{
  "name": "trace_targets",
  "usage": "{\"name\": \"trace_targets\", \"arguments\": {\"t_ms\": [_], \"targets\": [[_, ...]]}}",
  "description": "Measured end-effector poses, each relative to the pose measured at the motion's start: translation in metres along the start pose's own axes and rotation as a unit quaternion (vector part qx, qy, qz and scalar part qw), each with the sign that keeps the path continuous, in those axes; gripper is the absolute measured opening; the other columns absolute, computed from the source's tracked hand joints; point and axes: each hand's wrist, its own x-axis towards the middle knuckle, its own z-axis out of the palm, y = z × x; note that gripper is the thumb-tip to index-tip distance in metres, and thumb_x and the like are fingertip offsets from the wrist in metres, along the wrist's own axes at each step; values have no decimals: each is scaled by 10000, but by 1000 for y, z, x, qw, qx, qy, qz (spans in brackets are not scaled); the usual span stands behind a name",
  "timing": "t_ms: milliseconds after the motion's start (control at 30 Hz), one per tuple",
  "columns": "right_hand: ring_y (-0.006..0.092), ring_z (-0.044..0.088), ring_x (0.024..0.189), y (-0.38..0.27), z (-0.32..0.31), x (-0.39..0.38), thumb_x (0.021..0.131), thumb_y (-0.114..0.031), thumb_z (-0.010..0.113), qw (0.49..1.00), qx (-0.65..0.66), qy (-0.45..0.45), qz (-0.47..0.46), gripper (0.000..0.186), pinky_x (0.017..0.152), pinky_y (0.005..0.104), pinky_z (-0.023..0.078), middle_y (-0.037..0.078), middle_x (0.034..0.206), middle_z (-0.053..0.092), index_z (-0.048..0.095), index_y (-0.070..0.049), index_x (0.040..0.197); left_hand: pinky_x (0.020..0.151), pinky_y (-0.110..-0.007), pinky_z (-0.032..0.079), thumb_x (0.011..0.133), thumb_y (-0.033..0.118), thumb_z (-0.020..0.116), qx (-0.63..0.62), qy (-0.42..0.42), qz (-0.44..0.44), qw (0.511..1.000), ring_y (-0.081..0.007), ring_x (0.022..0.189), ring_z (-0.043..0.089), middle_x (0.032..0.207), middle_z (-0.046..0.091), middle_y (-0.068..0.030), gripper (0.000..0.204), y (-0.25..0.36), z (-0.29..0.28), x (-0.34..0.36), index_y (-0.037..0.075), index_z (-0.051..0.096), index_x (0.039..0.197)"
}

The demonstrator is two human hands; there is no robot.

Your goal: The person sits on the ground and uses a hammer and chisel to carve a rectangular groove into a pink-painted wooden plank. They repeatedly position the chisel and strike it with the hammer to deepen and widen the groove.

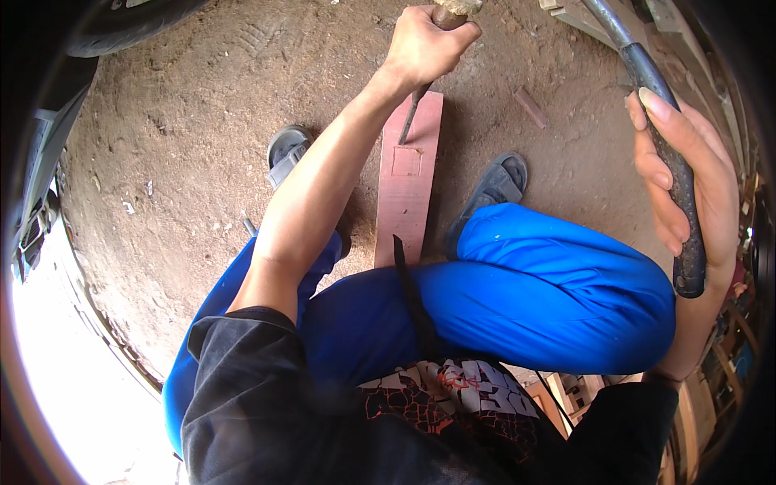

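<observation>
A reddish plank (pixel 404 206) runs away from me over the dirt ground, between my feet. Near its far part a small rectangle is outlined on the surface. My left hand (pixel 432 47) is closed round the handle of a chisel (pixel 411 113), whose blade slants down to the far edge of that outline. The frayed top of the handle sticks out above my fist. Raised at the right, my right hand (pixel 702 158) grips the black handle of what looks like a hammer (pixel 685 234). Its metal shaft runs up out of the picture, so the head is hidden.
My sandalled feet (pixel 288 153) (pixel 503 182) rest either side of the plank. A thin reddish offcut (pixel 529 107) lies on the dirt beyond the right foot. Wooden planks (pixel 578 18) are at the upper right, a tyre (pixel 129 28) at the upper left. More timber (pixel 697 404) stands behind my right arm.
</observation>
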Motion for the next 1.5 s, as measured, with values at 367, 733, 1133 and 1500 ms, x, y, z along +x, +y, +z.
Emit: {"name": "trace_targets", "arguments": {"t_ms": [367, 733, 1133, 1500], "targets": [[29, 323, 286, 1, -4, 4, 1046, -358, 463, 1000, -19, -4, -1, 379, 247, 175, 299, -21, 616, 442, 502, 17, 1080, 390, -269, 344, 893, 131, 631, -40, 30, -37, 998, -69, 430, 453, 545, 500, 23, 206, 1, -9, -2, 96, 529, 717], [33, 330, 283, 3, -5, 6, 1042, -361, 473, 999, -32, -14, 0, 372, 243, 176, 307, -20, 611, 451, 504, 9, 1068, 387, -272, 348, 895, 145, 630, 9, 28, -17, 999, -75, 416, 453, 546, 512, 20, 213, 6, -4, -8, 100, 534, 711], [44, 343, 281, -3, 7, 10, 1045, -356, 460, 1000, -18, -10, 10, 362, 235, 185, 313, -17, 605, 449, 491, 4, 1068, 428, -290, 347, 871, 152, 640, 58, 28, 62, 996, -67, 463, 448, 544, 489, 32, 231, -1, -3, -6, 73, 525, 688], [140, 448, 273, -25, -26, 26, 1093, -332, 277, 945, 209, -218, 129, 290, 210, 252, 409, 29, 631, 476, 346, -51, 1084, 653, -344, 545, 774, 278, 690, 139, 49, 38, 988, -163, 621, 654, 663, 674, -107, 321, 1, -5, -5, -34, 679, 848]]}}
